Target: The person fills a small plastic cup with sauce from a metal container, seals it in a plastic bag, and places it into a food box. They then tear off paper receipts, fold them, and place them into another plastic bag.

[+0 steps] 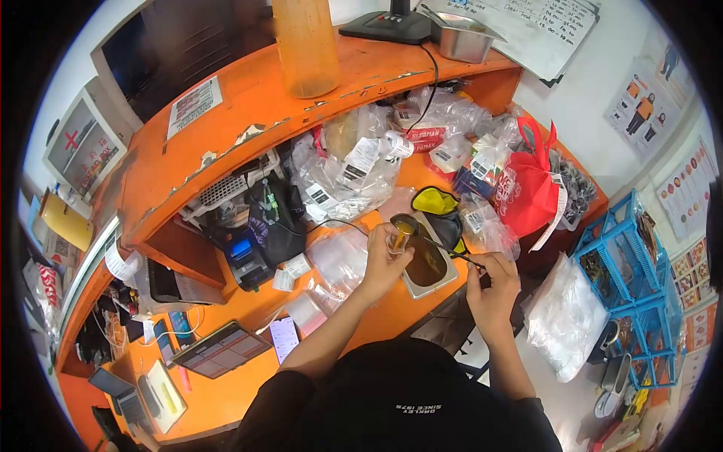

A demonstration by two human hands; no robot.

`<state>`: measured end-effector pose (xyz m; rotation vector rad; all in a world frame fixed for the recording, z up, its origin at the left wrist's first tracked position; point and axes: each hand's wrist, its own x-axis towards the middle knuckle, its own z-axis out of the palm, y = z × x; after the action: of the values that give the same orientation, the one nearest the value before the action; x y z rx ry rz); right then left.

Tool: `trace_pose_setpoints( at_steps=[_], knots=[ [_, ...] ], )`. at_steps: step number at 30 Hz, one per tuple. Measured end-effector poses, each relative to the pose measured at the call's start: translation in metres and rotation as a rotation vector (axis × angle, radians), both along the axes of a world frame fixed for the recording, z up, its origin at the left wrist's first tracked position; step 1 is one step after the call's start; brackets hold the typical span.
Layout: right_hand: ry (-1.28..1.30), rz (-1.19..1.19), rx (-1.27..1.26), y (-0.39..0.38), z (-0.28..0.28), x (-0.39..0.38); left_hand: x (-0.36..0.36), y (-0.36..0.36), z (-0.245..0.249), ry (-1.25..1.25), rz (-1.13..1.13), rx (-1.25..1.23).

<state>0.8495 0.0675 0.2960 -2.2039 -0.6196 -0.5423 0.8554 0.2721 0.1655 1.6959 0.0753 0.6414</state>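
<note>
My left hand is closed around a small clear plastic cup with amber liquid in it. A black ladle is in my right hand, its fingers wrapped round the handle end. The ladle's bowl is tilted at the cup's rim, over the far left part of a rectangular metal container. Brown liquid stands in that container, on the orange counter. Beyond it lies a black and yellow item, whose kind I cannot make out.
Clear plastic bags with receipts and a red bag crowd the counter's back. To the left are a small printer, a phone and a tablet. Blue baskets stand at right. Another person's hand shows lower left.
</note>
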Motion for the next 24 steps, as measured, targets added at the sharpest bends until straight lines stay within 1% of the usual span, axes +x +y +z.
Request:
trace_pose_setpoints(
  at_steps=[3, 5, 9, 10, 11, 12, 14, 15, 17, 18, 19, 20, 21, 23, 24],
  knots=[
    [-0.073, 0.003, 0.008, 0.001, 0.000, 0.000, -0.002, 0.001, 0.005, 0.022, -0.018, 0.000],
    [-0.197, -0.011, 0.010, 0.001, -0.002, 0.001, -0.005, -0.001, 0.011, 0.025, -0.017, -0.007],
    [-0.263, 0.009, -0.007, 0.000, -0.004, 0.002, -0.005, -0.003, 0.013, 0.021, -0.019, -0.053],
    [-0.206, 0.018, -0.018, -0.001, -0.007, 0.002, -0.005, -0.002, 0.013, 0.022, -0.019, -0.052],
    [-0.149, 0.028, -0.029, -0.001, -0.009, 0.002, -0.006, -0.001, 0.014, 0.027, -0.012, -0.001],
    [-0.149, 0.028, -0.029, -0.002, -0.012, 0.003, -0.006, -0.001, 0.015, 0.033, -0.004, 0.051],
    [0.040, 0.038, -0.001, -0.003, -0.016, 0.004, -0.004, -0.001, 0.011, 0.025, -0.014, 0.018],
    [0.040, 0.038, -0.001, -0.003, -0.016, 0.003, -0.003, -0.001, 0.008, 0.017, -0.023, -0.015],
    [0.188, 0.036, 0.088, -0.003, -0.017, 0.002, -0.003, 0.000, 0.009, 0.015, -0.017, -0.001],
    [0.189, 0.035, 0.088, -0.003, -0.020, 0.004, -0.003, 0.001, 0.009, 0.012, -0.011, 0.014],
    [0.168, 0.030, 0.140, -0.004, -0.026, 0.007, -0.004, 0.000, 0.012, 0.013, -0.010, 0.014],
    [0.146, 0.025, 0.193, -0.005, -0.030, 0.010, -0.005, 0.000, 0.015, -0.041, -0.053, -0.059],
    [0.146, 0.026, 0.193, -0.006, -0.031, 0.013, -0.007, -0.001, 0.018, -0.095, -0.095, -0.132],
    [0.102, -0.065, -0.031, -0.009, -0.033, 0.019, -0.010, 0.001, 0.022, -0.106, -0.101, -0.103],
    [0.103, -0.064, -0.032, -0.010, -0.037, 0.021, -0.011, 0.002, 0.023, -0.117, -0.107, -0.075]
  ],
)
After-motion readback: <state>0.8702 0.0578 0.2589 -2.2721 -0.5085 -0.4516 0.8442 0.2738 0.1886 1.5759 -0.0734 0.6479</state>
